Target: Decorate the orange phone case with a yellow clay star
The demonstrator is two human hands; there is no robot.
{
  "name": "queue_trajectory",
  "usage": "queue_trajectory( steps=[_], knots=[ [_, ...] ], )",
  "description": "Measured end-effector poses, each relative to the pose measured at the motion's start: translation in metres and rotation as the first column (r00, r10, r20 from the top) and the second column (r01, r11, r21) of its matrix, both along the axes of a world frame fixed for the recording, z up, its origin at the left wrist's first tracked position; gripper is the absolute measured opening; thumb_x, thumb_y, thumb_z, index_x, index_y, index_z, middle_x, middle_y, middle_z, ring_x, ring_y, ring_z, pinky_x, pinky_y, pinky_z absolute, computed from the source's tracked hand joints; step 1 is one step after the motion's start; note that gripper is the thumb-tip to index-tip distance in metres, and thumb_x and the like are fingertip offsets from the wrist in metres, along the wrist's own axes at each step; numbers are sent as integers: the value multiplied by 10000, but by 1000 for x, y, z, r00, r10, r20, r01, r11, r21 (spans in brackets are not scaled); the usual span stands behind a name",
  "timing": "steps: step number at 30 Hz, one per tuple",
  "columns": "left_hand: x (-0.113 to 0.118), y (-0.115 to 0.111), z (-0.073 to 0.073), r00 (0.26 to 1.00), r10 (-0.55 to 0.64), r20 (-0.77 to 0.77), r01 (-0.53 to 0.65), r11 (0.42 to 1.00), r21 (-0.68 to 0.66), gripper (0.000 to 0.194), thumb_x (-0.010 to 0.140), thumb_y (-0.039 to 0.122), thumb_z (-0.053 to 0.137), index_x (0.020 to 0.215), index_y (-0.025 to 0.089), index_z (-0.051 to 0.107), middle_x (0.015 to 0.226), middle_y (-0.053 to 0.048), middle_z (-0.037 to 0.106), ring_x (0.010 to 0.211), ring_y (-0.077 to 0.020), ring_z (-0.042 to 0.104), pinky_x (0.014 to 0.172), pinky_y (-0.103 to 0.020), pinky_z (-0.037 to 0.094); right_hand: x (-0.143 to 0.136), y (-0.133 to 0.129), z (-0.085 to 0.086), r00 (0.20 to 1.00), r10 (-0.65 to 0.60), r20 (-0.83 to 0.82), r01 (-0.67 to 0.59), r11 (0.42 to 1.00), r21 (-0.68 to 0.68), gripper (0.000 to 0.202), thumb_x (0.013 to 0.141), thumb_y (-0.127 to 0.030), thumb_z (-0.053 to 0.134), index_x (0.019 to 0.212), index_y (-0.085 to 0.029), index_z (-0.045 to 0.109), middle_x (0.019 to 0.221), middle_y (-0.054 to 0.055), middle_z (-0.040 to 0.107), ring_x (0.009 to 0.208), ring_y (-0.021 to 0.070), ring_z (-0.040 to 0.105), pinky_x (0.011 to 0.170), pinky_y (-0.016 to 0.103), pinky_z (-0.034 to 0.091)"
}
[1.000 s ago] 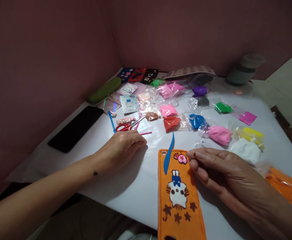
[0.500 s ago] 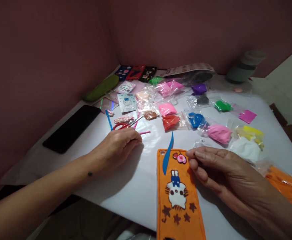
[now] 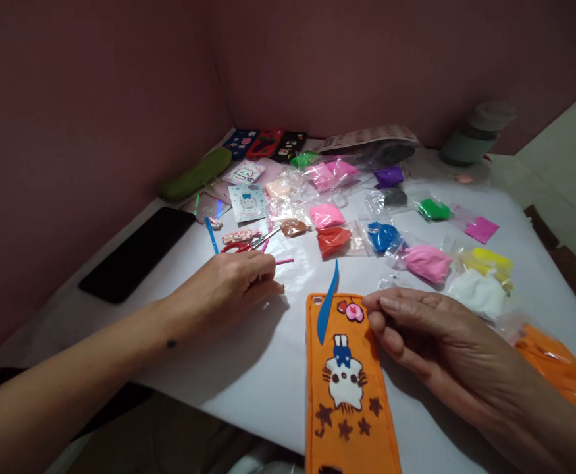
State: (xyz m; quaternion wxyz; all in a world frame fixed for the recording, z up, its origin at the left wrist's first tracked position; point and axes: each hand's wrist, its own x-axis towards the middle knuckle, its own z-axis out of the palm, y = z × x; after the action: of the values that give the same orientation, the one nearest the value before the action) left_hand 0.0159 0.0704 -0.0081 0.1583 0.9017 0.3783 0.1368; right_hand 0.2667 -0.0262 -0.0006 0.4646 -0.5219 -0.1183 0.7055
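An orange phone case lies at the front, decorated with a white cat figure, brown stars and a pink and red charm shape. Across its upper left lies a thin blue modelling tool, its tip past the case's edge. My right hand is at the case's upper right corner, thumb and index finger pinched together; what is between them is too small to tell. My left hand hovers low over the table left of the case, fingers curled in; anything in them is hidden. Red-handled scissors lie just beyond it.
A black phone lies at left. Bagged clay packets, including red, blue, white and orange, spread across the middle and right. Behind are a green pouch, decorated cases and a jar near the wall.
My left hand's thumb has moved down, apart from the curled index finger. My right hand keeps its pinch at the case's corner. The whole view has shifted slightly.
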Motion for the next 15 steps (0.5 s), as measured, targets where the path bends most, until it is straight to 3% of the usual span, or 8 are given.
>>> queue_trajectory(
  steps=[5,11,15],
  knots=[
    [1,-1,1,1000,-16,-22,17,1000,11,167,859,102,491,723,168,563,712,7,584,613,-108,497,587,-228,355,-1,1,0,1000,18,-6,-18,1000,10,252,553,-243,920,705,-109,771,631,32,683,492,38,559,479,76,483],
    [1,-2,4,998,-48,-34,48,999,-6,258,938,107,440,884,169,685,864,-45,641,751,-142,587,657,-243,407,0,1,0,1000,24,1,-24,1000,9,222,580,-247,905,700,-117,771,647,39,690,494,38,554,481,78,483],
    [1,0,1,999,-41,-24,42,999,6,225,926,119,484,848,157,692,833,-41,640,743,-144,584,662,-244,405,0,1,0,999,40,-2,-40,999,26,218,606,-249,891,720,-106,772,643,36,682,494,34,548,478,73,475]
  ],
)
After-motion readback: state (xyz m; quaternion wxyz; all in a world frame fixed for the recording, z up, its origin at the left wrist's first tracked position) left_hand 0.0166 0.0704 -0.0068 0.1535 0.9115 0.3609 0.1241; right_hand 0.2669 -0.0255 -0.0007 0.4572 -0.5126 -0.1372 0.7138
